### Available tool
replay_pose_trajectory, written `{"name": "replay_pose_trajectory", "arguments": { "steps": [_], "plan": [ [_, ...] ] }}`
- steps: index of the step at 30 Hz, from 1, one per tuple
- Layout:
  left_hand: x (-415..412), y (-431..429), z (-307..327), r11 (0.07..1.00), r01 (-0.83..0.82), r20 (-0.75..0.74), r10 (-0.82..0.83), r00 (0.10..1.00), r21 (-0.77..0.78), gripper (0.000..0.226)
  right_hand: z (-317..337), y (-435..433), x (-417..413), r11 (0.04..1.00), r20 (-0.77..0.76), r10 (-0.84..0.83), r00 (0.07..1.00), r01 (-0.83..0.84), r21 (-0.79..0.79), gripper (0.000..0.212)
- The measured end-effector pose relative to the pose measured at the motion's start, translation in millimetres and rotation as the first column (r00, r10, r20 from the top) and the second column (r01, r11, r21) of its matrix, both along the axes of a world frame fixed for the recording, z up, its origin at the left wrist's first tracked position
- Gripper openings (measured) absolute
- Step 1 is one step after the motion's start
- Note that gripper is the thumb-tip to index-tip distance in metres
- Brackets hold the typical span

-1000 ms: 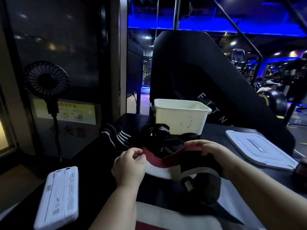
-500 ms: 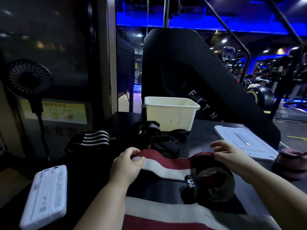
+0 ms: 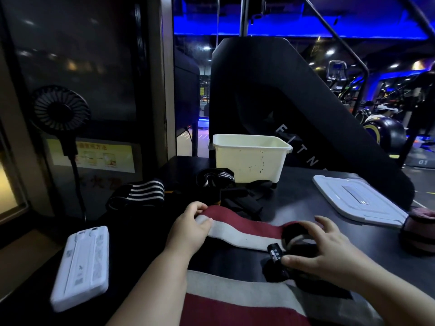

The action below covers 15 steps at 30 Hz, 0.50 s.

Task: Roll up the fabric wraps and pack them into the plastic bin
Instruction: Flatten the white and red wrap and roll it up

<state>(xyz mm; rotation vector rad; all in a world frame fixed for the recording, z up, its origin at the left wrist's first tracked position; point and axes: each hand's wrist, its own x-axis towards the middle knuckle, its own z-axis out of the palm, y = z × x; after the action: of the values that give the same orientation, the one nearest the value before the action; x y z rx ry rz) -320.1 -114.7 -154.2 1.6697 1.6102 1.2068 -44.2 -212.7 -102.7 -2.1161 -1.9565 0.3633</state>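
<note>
While the left hand pinches the free end of the red-and-white wrap, the right hand curls over its rolled end, thumb against a small black tab. The wrap lies stretched on the dark tabletop, on the person's side of the plastic bin and apart from it. A striped black wrap sits just before the bin, a second striped wrap to the bin's left. Right of the bin rests a white lid.
</note>
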Motion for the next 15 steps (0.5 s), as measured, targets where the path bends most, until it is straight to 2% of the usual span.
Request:
{"name": "replay_pose_trajectory", "arguments": {
  "steps": [6, 11, 15],
  "plan": [
    [3.7, -3.4, 1.9, 0.998, -0.025, 0.078, 0.02, 0.997, 0.064, 0.021, -0.6, -2.8, 0.2, 0.998, 0.082, -0.035, 0.996, 0.039, -0.047, 0.131],
    [3.4, -8.1, 6.0, 0.987, 0.012, 0.166, -0.039, 0.985, 0.161, 0.021, -1.0, -4.6, 8.7, 0.993, -0.006, -0.11, 0.994, 0.11, -0.036, 0.146],
    [5.4, -11.6, 7.3, 0.987, 0.093, 0.273, -0.126, 0.954, 0.129, 0.02, -5.3, -5.8, 14.1, 0.991, -0.088, -0.134, 0.987, 0.133, -0.024, 0.137]
  ]
}}
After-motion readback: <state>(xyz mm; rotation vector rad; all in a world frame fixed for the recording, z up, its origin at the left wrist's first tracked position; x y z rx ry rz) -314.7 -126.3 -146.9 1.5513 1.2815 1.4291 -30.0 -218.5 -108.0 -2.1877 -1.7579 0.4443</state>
